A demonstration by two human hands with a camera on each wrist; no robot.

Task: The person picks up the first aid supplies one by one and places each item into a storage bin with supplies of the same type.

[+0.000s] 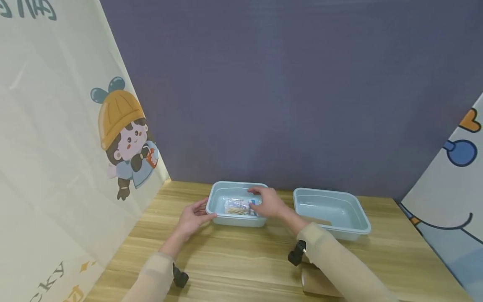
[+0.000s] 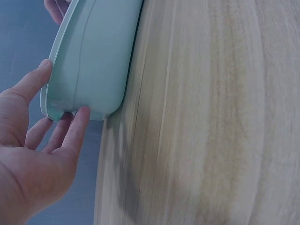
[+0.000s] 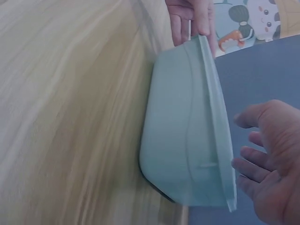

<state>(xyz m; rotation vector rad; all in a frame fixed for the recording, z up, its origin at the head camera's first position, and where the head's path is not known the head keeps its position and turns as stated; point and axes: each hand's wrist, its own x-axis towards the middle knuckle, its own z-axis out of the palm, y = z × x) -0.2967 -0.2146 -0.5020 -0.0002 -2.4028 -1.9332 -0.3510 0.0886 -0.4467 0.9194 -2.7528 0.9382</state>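
Note:
My left hand [image 1: 194, 218] holds the left end of a light blue plastic bin [image 1: 239, 221], thumb at the front corner of the rim and fingers against the end wall. In the left wrist view the thumb [image 2: 35, 79] touches the rim. Inside the bin lie a clear plastic packet [image 1: 232, 204], several thin wooden sticks [image 1: 237, 211] and a small blue-and-white item [image 1: 252, 205]. Over the bin's right end hovers my right hand [image 1: 268, 202], fingers loosely bent. Nothing shows between the right hand's fingers [image 3: 255, 164] in the right wrist view.
A second light blue bin [image 1: 351, 209] stands to the right, with a tan flat piece [image 1: 317, 220] overlapping its front rim. Under my right forearm lies a brown cylinder [image 1: 318, 282]. A dark wall panel [image 1: 279, 105] rises behind the wooden table [image 1: 226, 260].

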